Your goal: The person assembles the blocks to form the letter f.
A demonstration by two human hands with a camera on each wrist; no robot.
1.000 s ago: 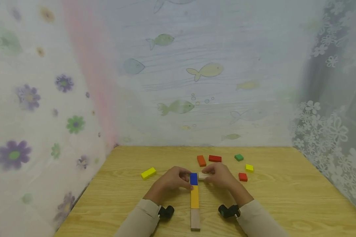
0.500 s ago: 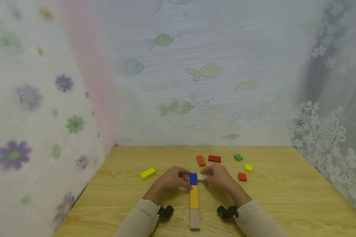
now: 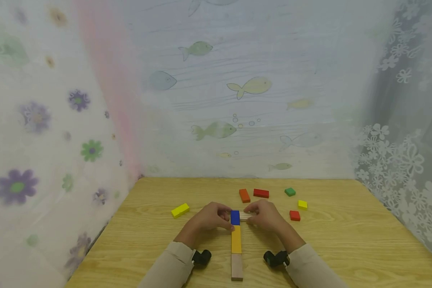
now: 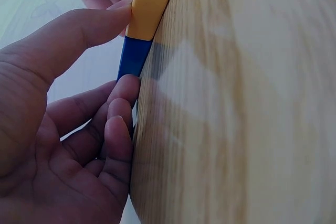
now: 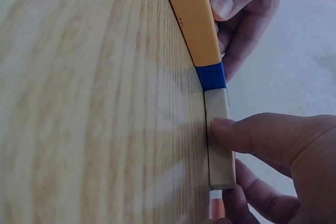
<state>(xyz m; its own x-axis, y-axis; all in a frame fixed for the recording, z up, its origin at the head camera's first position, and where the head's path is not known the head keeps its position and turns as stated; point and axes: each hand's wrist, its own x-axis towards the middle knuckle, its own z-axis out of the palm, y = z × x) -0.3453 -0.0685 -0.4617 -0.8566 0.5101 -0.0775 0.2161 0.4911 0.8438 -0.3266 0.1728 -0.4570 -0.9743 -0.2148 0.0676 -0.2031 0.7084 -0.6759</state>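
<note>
A row of wooden blocks lies end to end on the table: a plain brown block [image 3: 237, 267] nearest, an orange-yellow block [image 3: 236, 239], then a blue block [image 3: 235, 218] at the far end. My left hand [image 3: 213, 217] is curled at the row's left side; its thumb touches the orange-yellow block near the joint, and its fingertips meet the blue block [image 4: 132, 59]. My right hand [image 3: 265, 216] pinches a pale plain block [image 5: 219, 140] between thumb and fingers. This block lies crosswise, its left end against the right side of the blue block.
A yellow block [image 3: 180, 210] lies left of the hands. Beyond them are an orange-red block [image 3: 244, 195] and a long red block [image 3: 261, 193]. Farther right lie small green [image 3: 290, 192], yellow [image 3: 302, 205] and red [image 3: 295, 215] blocks. Patterned curtains surround the wooden table [image 3: 158, 240].
My right hand has slid the pale block slightly left, closing the thin gap to the blue block. The left hand and the row have stayed in place.
</note>
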